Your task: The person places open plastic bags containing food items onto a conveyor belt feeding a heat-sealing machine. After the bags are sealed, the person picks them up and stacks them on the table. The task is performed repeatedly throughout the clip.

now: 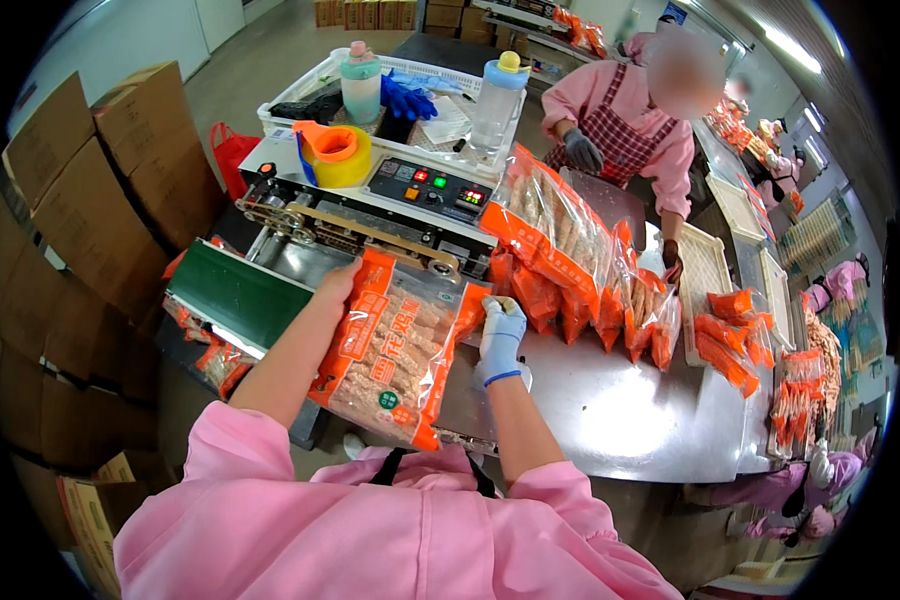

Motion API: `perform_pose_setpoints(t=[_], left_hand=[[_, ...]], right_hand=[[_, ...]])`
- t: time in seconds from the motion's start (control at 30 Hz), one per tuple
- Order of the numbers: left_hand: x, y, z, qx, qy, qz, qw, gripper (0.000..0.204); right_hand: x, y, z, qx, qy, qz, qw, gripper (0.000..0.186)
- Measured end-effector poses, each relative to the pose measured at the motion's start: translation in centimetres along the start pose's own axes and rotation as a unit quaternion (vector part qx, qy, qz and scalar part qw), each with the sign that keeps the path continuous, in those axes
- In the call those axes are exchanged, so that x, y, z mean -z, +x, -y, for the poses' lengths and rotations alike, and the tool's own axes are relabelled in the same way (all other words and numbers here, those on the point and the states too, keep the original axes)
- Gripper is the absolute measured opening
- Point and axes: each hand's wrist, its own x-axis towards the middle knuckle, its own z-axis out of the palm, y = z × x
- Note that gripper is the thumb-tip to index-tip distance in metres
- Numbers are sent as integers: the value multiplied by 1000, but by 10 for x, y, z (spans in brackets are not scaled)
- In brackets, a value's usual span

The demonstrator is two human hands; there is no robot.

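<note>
Plastic bag [385, 350], clear with orange edges and packed with pale brown sticks: held tilted in front of the sealing machine [370, 205], upper edge close to its front. Can't tell if that edge is touching it.

Left hand [338, 284], bare: closed on the bag's upper left edge, some fingers hidden. Right hand [503, 330], white-and-blue glove: narrow pinch on the upper right edge.

Green conveyor [238, 293] sits left of the bag, steel table [605, 405] to the right. Pile of similar bags [550, 235] on the table just beside the machine. Machine top has a yellow tape roll [358, 172] with an orange tape holder [332, 143] against it. Behind: white basket [272, 120] with two bottles, blue gloves [407, 98]. Co-worker [610, 120] in pink sleeves and checked apron stands across the table, beyond the pile. Cardboard boxes [110, 190] far left.
</note>
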Motion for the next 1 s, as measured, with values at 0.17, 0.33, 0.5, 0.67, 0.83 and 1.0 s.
perform_pose_setpoints(t=[0.17, 0.33, 0.5, 0.67, 0.83, 1.0], left_hand=[[38, -61, -42, -254, 201, -3, 946, 44], [86, -182, -46, -415, 160, -44, 894, 49], [107, -266, -20, -478, 262, -226, 807, 38], [55, -278, -15, -483, 196, -248, 817, 36], [4, -272, -14, -503, 203, -195, 817, 33], [-49, -256, 5, -477, 184, -106, 853, 31]], right_hand=[[-24, -17, 21, -69, 67, 85, 992, 14], [71, -7, 53, 154, -144, -8, 977, 17], [282, 89, 6, 291, -299, -318, 852, 39], [390, 154, -42, 187, -613, -181, 746, 50], [435, 211, -6, 147, -455, -275, 834, 21], [413, 135, 153, 347, -165, -256, 887, 21]])
